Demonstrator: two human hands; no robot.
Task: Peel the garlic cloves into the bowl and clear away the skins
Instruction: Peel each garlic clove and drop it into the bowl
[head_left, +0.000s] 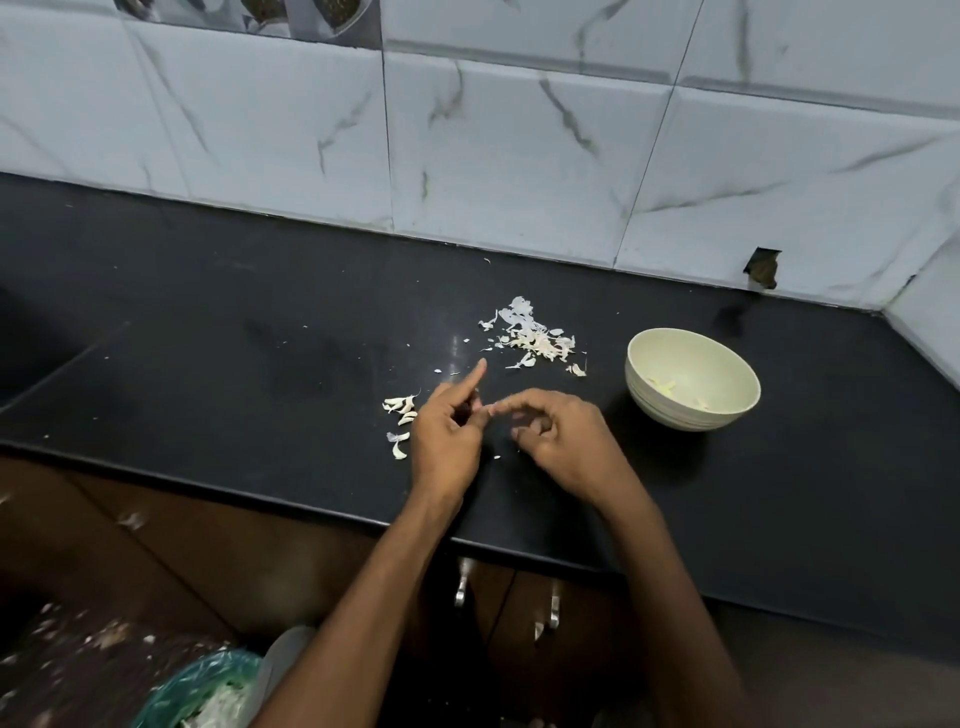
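Head view shows both hands meeting over the black stone counter (260, 322), left of the pale green round bowl (693, 379). Left hand (447, 436) has its forefinger straight, other fingers curled; right hand (561, 436) is curled; what they pinch is too small to tell. Unpeeled white garlic cloves (401, 415) lie just left of the left hand; papery white skins (535, 338) lie left of the bowl, toward the wall.

We see a small group of unpeeled garlic cloves (400, 415), pale and curved, lying on the black counter just left of the hands. A heap of thin white skins (535, 338) lies further back, between the cloves and the bowl (670, 410). The bowl is pale cream, upright, with a few peeled pieces (667, 387) inside.
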